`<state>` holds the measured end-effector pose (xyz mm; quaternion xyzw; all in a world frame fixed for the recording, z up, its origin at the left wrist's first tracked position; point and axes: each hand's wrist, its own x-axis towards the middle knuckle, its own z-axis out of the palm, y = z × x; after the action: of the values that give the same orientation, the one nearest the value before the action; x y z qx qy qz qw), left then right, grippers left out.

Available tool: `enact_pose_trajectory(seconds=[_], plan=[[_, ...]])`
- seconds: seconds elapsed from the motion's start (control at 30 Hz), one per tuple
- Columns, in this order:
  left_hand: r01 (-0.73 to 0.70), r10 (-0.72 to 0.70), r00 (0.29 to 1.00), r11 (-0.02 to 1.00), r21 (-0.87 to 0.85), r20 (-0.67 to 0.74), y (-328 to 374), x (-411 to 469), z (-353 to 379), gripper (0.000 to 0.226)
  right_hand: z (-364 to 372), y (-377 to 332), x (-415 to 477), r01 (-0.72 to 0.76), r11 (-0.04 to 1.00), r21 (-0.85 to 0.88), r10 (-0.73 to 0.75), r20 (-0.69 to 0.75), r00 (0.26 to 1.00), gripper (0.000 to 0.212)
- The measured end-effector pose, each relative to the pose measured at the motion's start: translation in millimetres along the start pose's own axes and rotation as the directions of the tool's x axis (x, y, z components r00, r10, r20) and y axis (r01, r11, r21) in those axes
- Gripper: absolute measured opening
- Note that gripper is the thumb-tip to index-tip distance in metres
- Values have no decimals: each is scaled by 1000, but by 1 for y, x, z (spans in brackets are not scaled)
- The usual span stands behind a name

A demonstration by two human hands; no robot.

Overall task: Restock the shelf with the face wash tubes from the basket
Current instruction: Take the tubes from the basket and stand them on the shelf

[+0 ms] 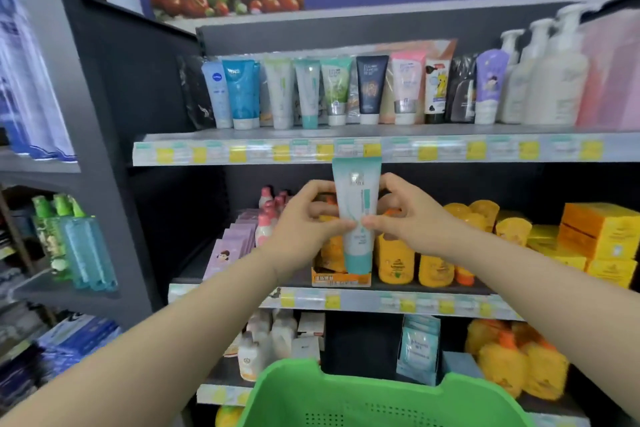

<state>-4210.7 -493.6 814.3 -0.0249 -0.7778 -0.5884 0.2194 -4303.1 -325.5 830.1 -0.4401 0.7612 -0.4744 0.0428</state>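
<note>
The tube (356, 198) is white with a teal cap and a teal crimped end. It is upright (cap down), pinched between the left hand (304, 218) and right hand (408, 215), just below the shelf (346, 135). There, other tubes (308, 94) stand in a row. The green perforated basket (346, 402) sits lowest in view.

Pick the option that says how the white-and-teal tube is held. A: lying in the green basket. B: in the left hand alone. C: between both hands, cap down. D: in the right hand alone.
C: the left hand and the right hand both pinch the tube, which is upright with its teal cap at the bottom.
</note>
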Motion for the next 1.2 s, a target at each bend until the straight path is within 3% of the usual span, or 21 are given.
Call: enact_pose_trajectory(seconds=[0.23,0.5,0.7,1.0,1.2], plan=[[-24,17,998,995,-97,-66,43,27,-26,37,-15,-43,43,60,998,-31,-62,-68,996,36],[-65,74,992,994,85,-100,78,63,-65,33,-22,-83,88,126,990,-66,-132,-103,986,38],[-125,136,981,989,82,-142,98,89,-85,34,-26,-100,126,150,981,-122,-172,-199,965,34],[-182,195,952,980,75,-236,97,141,-109,34,-20,-110,185,79,976,-203,-145,-334,931,29],[-169,203,936,976,138,-288,79,184,-122,35,-13,-103,221,13,990,-138,-63,-370,927,27]])
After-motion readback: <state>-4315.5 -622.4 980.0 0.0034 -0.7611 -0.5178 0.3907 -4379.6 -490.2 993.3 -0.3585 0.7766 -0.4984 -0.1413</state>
